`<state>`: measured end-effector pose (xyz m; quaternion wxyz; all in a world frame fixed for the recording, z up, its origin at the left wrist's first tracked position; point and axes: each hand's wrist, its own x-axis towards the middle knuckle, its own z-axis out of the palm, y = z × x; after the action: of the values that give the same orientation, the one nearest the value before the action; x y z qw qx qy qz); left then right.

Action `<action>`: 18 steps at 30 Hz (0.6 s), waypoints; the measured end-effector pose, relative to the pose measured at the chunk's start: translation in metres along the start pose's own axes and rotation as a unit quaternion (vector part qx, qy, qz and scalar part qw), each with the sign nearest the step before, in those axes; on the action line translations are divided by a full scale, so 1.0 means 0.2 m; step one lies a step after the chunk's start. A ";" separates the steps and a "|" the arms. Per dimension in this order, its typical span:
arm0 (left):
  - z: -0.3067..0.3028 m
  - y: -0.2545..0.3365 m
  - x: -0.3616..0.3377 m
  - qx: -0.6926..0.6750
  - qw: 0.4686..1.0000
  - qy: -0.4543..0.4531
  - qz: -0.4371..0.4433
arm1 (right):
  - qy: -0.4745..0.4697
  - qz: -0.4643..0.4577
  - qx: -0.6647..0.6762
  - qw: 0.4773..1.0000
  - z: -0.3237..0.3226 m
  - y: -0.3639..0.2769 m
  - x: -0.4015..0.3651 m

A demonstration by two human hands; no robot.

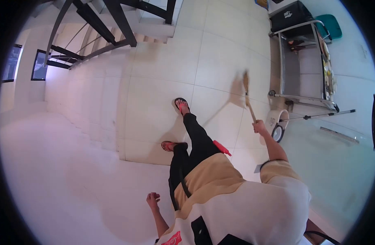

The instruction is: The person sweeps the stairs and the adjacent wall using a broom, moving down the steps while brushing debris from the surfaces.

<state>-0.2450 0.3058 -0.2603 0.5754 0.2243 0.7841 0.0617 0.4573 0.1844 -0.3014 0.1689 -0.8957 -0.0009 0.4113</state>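
My right hand (259, 126) is closed around the handle of a short wooden brush (250, 107). The brush points away from me over the pale tiled floor (220, 61), its darker bristle end slightly blurred. Whether the bristles touch the floor is hard to tell. My left hand (153, 199) hangs low at my side with nothing in it, fingers loosely bent and apart. A red object (222, 148), possibly a bottle, shows beside my hip.
Dark-railed stairs (146, 24) rise at the upper left. A metal cart (281, 65) with a black box (291, 17) stands along the right wall. A white bucket (273, 120) and a pole (328, 115) are near my right hand.
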 end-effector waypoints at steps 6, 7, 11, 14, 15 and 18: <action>0.21 0.19 -0.16 0.020 0.999 -0.025 -0.043 | 0.138 -0.062 -0.057 0.987 0.85 -0.15 1.59; 0.26 0.21 -0.17 0.038 0.997 -0.037 -0.048 | 0.050 -0.174 -0.321 0.930 1.22 -0.33 1.57; 0.46 0.44 -0.13 0.092 0.994 -0.060 -0.017 | -0.284 -0.304 -0.075 0.906 2.02 -1.36 0.65; 0.63 0.78 -0.12 0.077 0.995 -0.051 0.025 | -0.534 -0.085 0.158 0.826 1.60 -2.11 0.09; 0.65 0.86 -0.10 0.075 0.995 -0.049 0.038 | -0.520 -0.167 0.103 0.832 1.51 -2.21 0.03; 0.68 0.97 -0.12 0.037 0.997 -0.028 0.057 | -0.439 -0.403 -0.033 0.803 1.27 -2.20 -0.07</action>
<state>-0.0590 0.4466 -0.2157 0.5840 0.2916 0.7553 0.0587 0.3212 0.6730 -0.3101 0.2716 -0.5435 -0.4491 0.6551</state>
